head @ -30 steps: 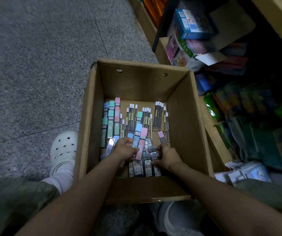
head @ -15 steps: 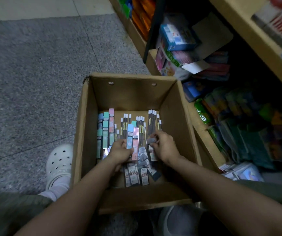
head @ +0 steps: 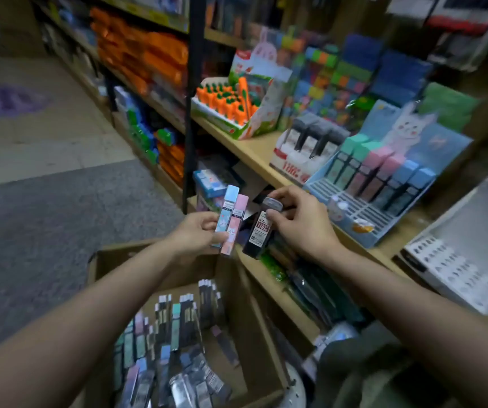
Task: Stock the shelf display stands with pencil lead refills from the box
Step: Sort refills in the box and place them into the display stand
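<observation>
The left hand holds two pastel refill cases, one blue and one pink, pinched together near their lower ends. The right hand grips a dark refill case with a white label, its fingers curled around the upper end. Both hands are lifted above the cardboard box, just in front of the shelf. Many more refills lie in the box.

These cases look light, stiff and smooth, so I think they can slip between the fingers when several are held at once. It seems safer to take each one by its long flat sides, near the middle. The blue display stand on the shelf has open slots in its front rows, and pastel cases already stand in its back rows. The slots are narrow, so each case probably must go in upright.
</observation>
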